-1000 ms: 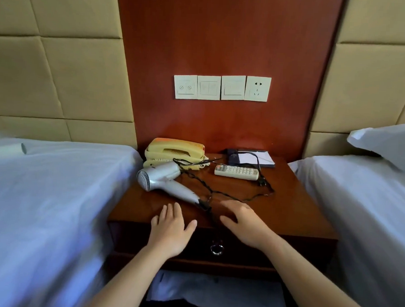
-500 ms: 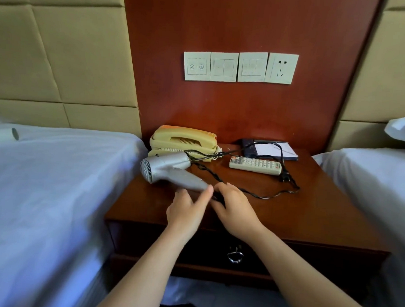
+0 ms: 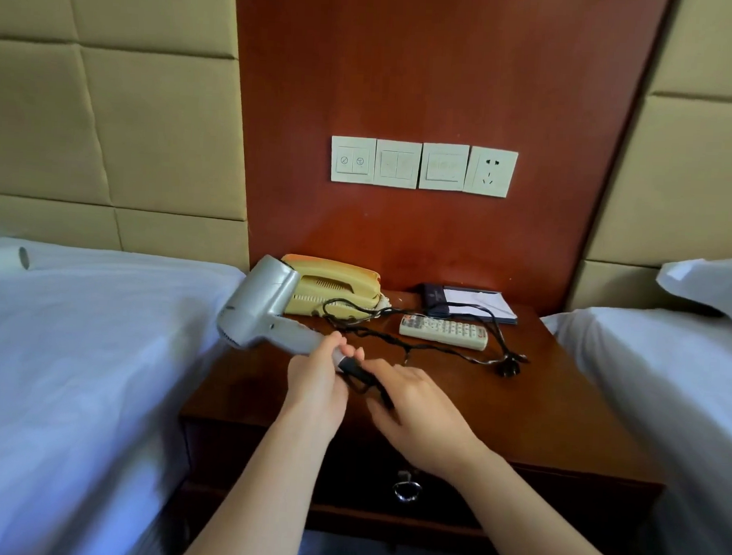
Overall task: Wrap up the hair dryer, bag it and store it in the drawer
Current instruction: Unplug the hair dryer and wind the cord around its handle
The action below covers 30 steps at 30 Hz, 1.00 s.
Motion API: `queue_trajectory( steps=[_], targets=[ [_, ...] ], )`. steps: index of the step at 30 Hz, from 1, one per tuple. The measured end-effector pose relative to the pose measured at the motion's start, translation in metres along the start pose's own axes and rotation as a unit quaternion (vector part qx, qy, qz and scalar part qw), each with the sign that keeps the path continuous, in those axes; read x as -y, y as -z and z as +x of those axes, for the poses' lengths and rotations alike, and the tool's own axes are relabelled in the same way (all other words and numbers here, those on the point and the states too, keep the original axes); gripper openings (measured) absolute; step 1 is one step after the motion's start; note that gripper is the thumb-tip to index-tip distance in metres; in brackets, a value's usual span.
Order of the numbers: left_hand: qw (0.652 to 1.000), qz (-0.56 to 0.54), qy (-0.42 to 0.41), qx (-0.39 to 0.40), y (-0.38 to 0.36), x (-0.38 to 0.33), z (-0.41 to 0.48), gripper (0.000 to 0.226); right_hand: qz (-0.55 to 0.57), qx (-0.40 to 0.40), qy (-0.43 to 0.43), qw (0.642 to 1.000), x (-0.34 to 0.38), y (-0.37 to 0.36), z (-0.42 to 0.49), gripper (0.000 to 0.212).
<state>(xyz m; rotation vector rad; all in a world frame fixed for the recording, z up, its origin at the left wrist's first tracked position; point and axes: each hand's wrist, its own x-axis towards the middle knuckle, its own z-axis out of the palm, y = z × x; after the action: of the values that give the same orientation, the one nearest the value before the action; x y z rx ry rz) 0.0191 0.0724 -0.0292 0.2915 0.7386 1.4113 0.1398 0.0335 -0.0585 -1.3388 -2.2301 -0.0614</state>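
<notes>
silver hair dryer point(image 3: 265, 301) nozzle up-back, handle in left hand point(image 3: 314, 385) grip; right hand point(image 3: 421, 411) over cord point(image 3: 437, 349), grip unclear

Hair dryer point(image 3: 265, 304) matt silver plastic; table point(image 3: 553, 397) glossy reddish wood; bed sheet point(image 3: 76, 347) white cloth; drawer ring pull point(image 3: 407, 490) shiny metal.

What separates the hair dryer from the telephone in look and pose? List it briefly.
Colour: the hair dryer is silver; the telephone is yellow.
Pose: the hair dryer is lifted and tilted, its handle gripped by the left hand; the telephone lies flat on the nightstand.
Cord: the hair dryer's black cord trails loose across the nightstand; the telephone's is pale and coiled.
Both are corded.
</notes>
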Motion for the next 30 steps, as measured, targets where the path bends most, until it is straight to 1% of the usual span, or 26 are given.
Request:
queue_trajectory(
  steps=[3, 5, 6, 8, 10, 11, 12, 13, 14, 16, 17, 18, 20, 23, 26, 28, 30],
  targets=[
    [0.999, 0.049, 0.000, 0.019, -0.006, 0.005, 0.000, 0.018, -0.095, -0.001, 0.010, 0.995, -0.014, 0.008, -0.007, 0.020],
    [0.996, 0.088, 0.002, 0.030, -0.009, 0.010, -0.002, 0.017, -0.137, 0.020, -0.008, 0.990, -0.024, 0.009, -0.011, 0.023],
    [0.994, 0.104, 0.001, 0.034, -0.009, 0.013, -0.003, 0.017, -0.146, 0.047, -0.024, 0.988, -0.029, 0.009, -0.012, 0.028],
    [0.990, 0.133, -0.009, 0.045, -0.008, 0.017, -0.002, 0.016, -0.144, 0.119, -0.052, 0.981, -0.034, 0.010, -0.013, 0.047],
    [0.985, 0.161, -0.030, 0.058, -0.007, 0.019, 0.000, 0.017, -0.110, 0.177, -0.069, 0.975, -0.032, 0.012, -0.011, 0.069],
    [0.982, 0.173, -0.043, 0.062, -0.007, 0.020, 0.002, 0.018, -0.090, 0.192, -0.071, 0.975, -0.030, 0.014, -0.008, 0.076],
    [0.979, 0.184, -0.054, 0.063, -0.006, 0.020, 0.004, 0.017, -0.062, 0.194, -0.072, 0.976, -0.028, 0.015, -0.006, 0.080],
    [0.977, 0.193, -0.061, 0.063, -0.004, 0.020, 0.008, 0.014, -0.023, 0.179, -0.067, 0.981, -0.025, 0.015, -0.004, 0.079],
    [0.975, 0.202, -0.065, 0.063, -0.003, 0.020, 0.011, 0.011, 0.025, 0.146, -0.060, 0.987, -0.023, 0.015, -0.002, 0.071],
    [0.971, 0.224, -0.062, 0.063, 0.002, 0.019, 0.016, 0.015, 0.090, 0.049, -0.063, 0.993, -0.022, 0.012, 0.003, 0.042],
    [0.970, 0.227, -0.062, 0.065, 0.005, 0.019, 0.020, 0.017, 0.077, 0.004, -0.074, 0.994, -0.023, 0.008, 0.007, 0.033],
    [0.970, 0.224, -0.064, 0.067, 0.006, 0.019, 0.022, 0.017, 0.044, -0.025, -0.090, 0.995, -0.025, 0.005, 0.015, 0.031],
    [0.971, 0.222, -0.067, 0.059, 0.008, 0.019, 0.027, 0.019, -0.023, -0.034, -0.124, 0.991, -0.035, -0.002, 0.037, 0.036],
    [0.971, 0.221, -0.081, 0.037, 0.007, 0.020, 0.036, 0.022, -0.089, 0.014, -0.166, 0.982, -0.054, -0.007, 0.077, 0.046],
    [0.971, 0.220, -0.089, 0.033, 0.007, 0.021, 0.043, 0.026, -0.162, 0.083, -0.180, 0.967, -0.074, -0.013, 0.117, 0.052],
    [0.972, 0.217, -0.091, 0.026, 0.007, 0.023, 0.048, 0.032, -0.203, 0.124, -0.188, 0.953, -0.088, -0.022, 0.136, 0.052],
    [0.973, 0.212, -0.083, 0.023, 0.008, 0.025, 0.053, 0.037, -0.245, 0.145, -0.192, 0.939, -0.101, -0.033, 0.148, 0.050]
  ],
)
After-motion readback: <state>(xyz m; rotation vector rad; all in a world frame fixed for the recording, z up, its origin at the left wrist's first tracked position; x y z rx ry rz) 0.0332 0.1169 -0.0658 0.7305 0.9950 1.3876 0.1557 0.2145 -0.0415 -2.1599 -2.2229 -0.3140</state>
